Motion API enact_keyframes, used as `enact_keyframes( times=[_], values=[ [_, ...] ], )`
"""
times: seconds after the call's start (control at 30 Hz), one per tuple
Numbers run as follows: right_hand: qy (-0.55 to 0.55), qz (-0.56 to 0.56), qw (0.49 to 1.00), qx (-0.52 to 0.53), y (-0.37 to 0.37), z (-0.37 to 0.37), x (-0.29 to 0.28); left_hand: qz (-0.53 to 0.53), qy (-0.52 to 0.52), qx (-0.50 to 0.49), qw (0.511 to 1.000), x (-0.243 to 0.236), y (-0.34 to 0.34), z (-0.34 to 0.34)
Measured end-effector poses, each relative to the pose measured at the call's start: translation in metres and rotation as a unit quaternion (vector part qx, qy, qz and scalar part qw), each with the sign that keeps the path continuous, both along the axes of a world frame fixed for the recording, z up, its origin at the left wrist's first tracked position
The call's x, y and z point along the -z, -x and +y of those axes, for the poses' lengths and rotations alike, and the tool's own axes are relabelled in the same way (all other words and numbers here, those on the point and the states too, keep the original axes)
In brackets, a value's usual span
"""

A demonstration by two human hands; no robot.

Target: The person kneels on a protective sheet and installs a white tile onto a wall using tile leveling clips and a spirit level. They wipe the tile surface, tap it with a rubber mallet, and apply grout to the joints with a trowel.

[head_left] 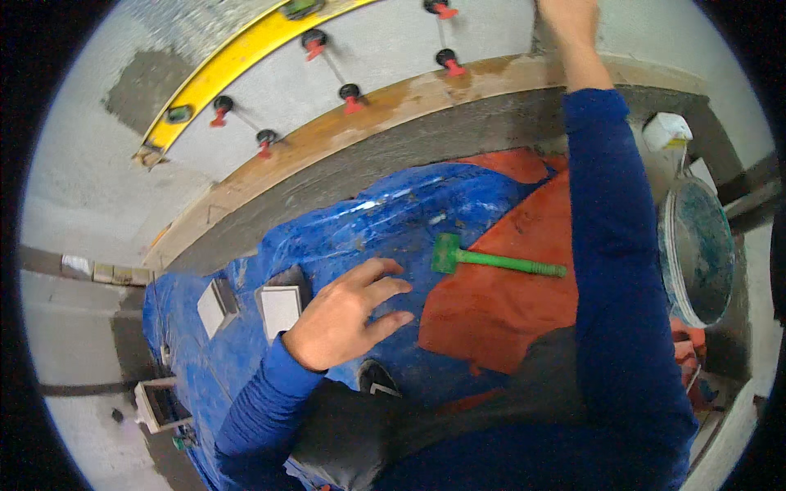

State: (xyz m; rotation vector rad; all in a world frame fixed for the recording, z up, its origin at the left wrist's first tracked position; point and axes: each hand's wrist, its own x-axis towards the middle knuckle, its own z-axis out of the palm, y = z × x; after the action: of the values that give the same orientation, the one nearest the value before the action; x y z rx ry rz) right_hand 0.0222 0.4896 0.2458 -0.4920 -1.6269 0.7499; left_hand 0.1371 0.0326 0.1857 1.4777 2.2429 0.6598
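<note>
My left hand point(348, 315) hovers over the blue tarp point(352, 237) with its fingers apart and nothing in them. Up at the picture's top edge, my right hand point(571, 23) reaches to the wall beside the right end of the pale grey tiles point(393, 65); its fingers are cut off from view. Black tile levelling clips with red handles point(350, 98) sit across the tile joints. A yellow spirit level point(237, 69) lies along the tiles' upper edge. Between my arms, a green mallet point(446, 254) rests partly on an orange-red sheet point(499, 319).
Below the tiles runs a wooden batten point(311, 131). A stained bucket point(667, 254) stands right of my right arm, near a white container point(667, 129). Two small stacks of white-topped pieces, a left one point(214, 309) and a right one point(280, 311), lie on the tarp.
</note>
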Motion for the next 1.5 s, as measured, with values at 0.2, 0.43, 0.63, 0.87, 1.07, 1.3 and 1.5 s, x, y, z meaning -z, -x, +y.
enact_keyframes(
  times=[0.2,0.43,0.63,0.87,1.07,1.3,1.5],
  values=[
    [0.005,-0.003,1.000,0.028,0.004,0.013,0.002,-0.021,0.025,-0.013,0.999,0.005,0.003,0.005],
    [0.012,0.010,1.000,0.006,-0.003,0.011,0.001,-0.007,0.019,0.014,1.000,0.012,0.008,0.010],
    [0.027,-0.014,1.000,-0.005,-0.005,0.013,0.000,-0.023,0.031,0.025,0.999,0.018,0.013,0.009],
    [-0.008,-0.032,0.999,-0.033,-0.005,0.012,0.000,-0.055,0.051,0.036,0.997,0.015,0.016,0.005],
    [-0.035,-0.028,0.997,-0.058,0.001,0.029,0.006,-0.052,0.035,0.044,0.997,0.011,0.014,-0.001],
    [-0.027,-0.053,0.995,-0.077,0.002,0.041,0.011,-0.042,0.023,0.052,0.998,0.009,0.013,-0.001],
    [-0.015,-0.001,0.991,-0.135,0.004,0.041,0.013,-0.040,0.026,0.051,0.998,0.009,0.015,0.000]
  ],
)
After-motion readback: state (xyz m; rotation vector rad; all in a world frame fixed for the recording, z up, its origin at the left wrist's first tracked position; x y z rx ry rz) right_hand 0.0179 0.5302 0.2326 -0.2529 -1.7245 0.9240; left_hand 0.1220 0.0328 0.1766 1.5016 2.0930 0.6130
